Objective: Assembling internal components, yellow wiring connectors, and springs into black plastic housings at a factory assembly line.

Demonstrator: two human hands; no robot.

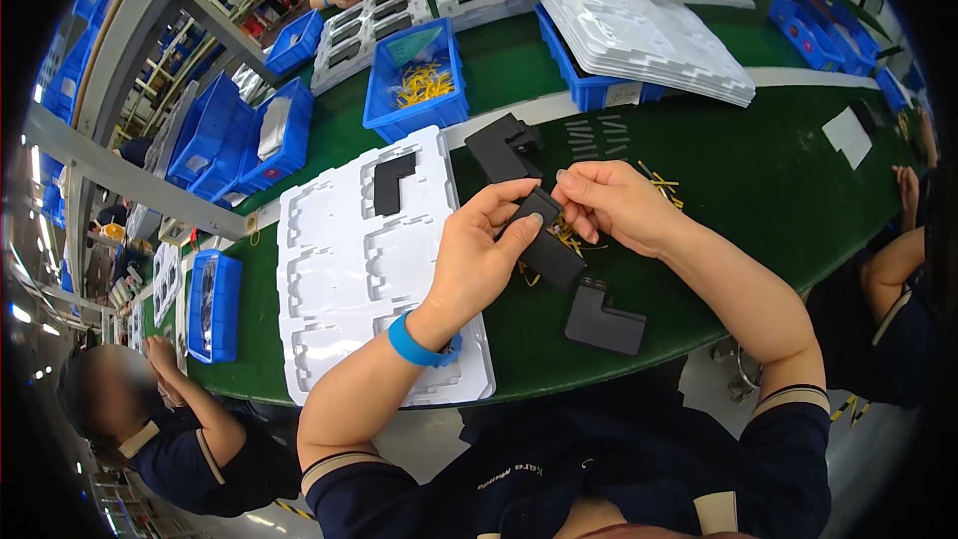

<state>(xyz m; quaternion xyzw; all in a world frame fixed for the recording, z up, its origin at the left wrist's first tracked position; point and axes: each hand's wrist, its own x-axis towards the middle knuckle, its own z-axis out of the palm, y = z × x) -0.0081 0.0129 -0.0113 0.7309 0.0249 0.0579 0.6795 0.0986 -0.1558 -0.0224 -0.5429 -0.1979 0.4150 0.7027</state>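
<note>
Over the green table, my left hand (486,245) grips a black L-shaped plastic part (552,258), thumb on its upper face. Against the part's far end, my right hand (611,202) has its thumb and fingertips pinched together; whatever lies between them is too small to make out. Small yellow pieces (566,233) show beneath the hands, partly hidden. Another black L-shaped part (606,319) lies close to the table's near edge, and a further black part (501,148) rests beyond my hands. Several thin dark strips (596,136) lie in rows past my right hand.
A white moulded tray (329,284) at left holds one black L-shaped part (393,185). Beyond stand a blue bin (384,110) of yellow pieces and stacked clear trays (639,30) on another blue bin (589,90). Co-workers sit left and right; another's hands work across the table.
</note>
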